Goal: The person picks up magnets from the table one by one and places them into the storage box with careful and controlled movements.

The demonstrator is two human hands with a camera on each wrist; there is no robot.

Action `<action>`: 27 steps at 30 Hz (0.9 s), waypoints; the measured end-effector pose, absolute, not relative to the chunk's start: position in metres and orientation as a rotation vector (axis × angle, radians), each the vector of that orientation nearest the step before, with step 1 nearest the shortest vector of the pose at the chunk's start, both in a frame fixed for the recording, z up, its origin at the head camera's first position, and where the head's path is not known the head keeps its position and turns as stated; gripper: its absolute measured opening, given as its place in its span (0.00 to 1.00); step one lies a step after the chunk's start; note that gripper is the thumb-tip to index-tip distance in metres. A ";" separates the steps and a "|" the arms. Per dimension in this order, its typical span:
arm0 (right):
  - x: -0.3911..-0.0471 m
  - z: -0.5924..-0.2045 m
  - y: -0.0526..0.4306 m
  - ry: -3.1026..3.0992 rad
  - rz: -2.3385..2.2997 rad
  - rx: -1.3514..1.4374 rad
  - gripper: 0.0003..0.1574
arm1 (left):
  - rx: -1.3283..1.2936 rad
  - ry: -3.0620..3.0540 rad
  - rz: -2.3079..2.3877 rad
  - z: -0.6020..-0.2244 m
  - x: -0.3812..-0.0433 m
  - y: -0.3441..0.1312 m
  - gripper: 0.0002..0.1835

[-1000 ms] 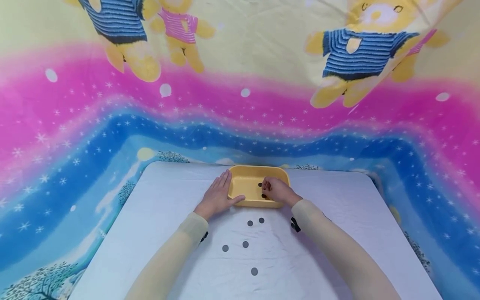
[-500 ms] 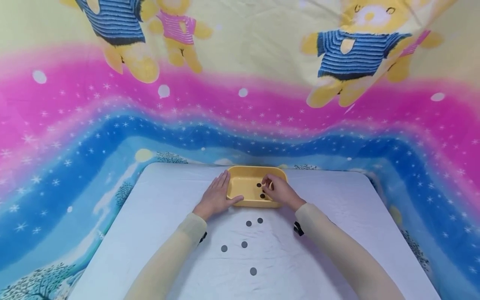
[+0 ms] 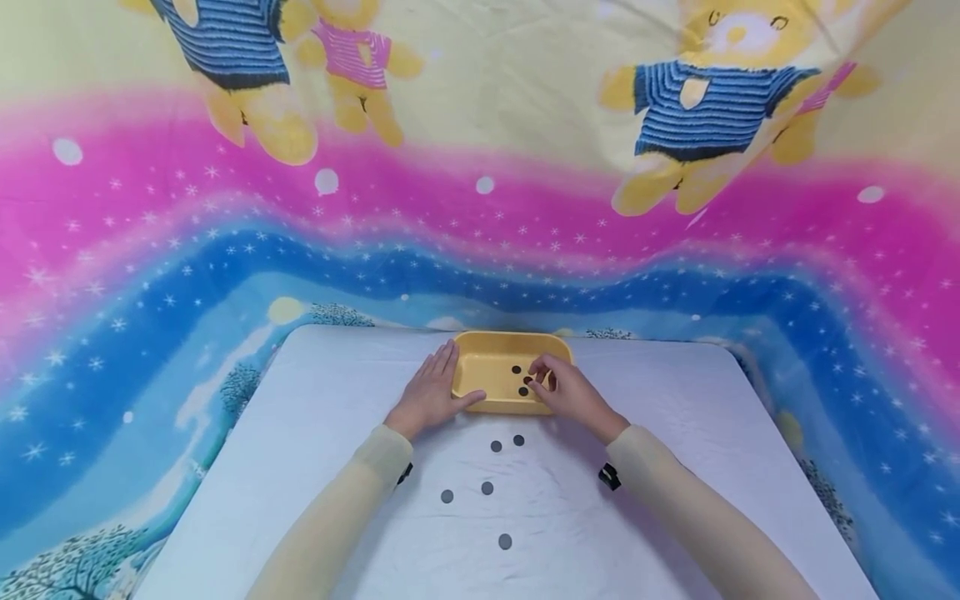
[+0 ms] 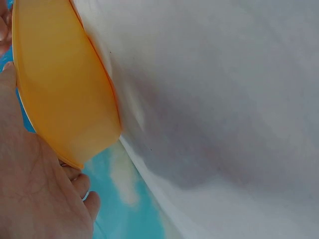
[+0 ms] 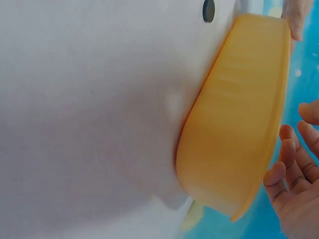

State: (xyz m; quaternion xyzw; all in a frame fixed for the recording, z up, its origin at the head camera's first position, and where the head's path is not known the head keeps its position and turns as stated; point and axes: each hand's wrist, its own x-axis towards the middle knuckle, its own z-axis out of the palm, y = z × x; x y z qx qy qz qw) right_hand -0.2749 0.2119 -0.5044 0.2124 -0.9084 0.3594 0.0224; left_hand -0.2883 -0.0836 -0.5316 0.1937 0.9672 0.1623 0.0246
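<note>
A yellow rectangular tub (image 3: 480,407) stands at the back of the white table. My left hand (image 3: 426,397) rests at its left end, fingers straight along the side and thumb on the front rim. My right hand (image 3: 567,388) is over the tub's right part, fingers loosely bent. In the right wrist view, its thumb (image 5: 310,113) is apart from the fingers, with nothing visible between them. Inside the tub lie small dark discs: one disc (image 3: 516,369) at the back, one disc (image 3: 523,392) nearer the front, and one disc (image 3: 528,380) right at the right fingertips.
Several grey discs lie on the table in front of the tub, such as one disc (image 3: 519,440) close to it and one disc (image 3: 505,542) nearest me. A patterned cloth (image 3: 480,275) with bears and snowflakes hangs around the table's back and sides.
My right hand has drawn back slightly to the right and its fingers have parted. A third disc now shows in the tub. The left hand keeps its place.
</note>
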 end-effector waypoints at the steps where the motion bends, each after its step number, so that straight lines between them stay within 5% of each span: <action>1: -0.272 -0.504 0.213 -2.807 1.111 0.659 0.11 | 0.600 2.992 0.497 -0.532 -0.288 -0.084 0.62; 27: -0.204 -0.511 0.217 -2.794 1.070 0.729 0.14 | 0.617 2.980 0.524 -0.532 -0.289 -0.084 0.62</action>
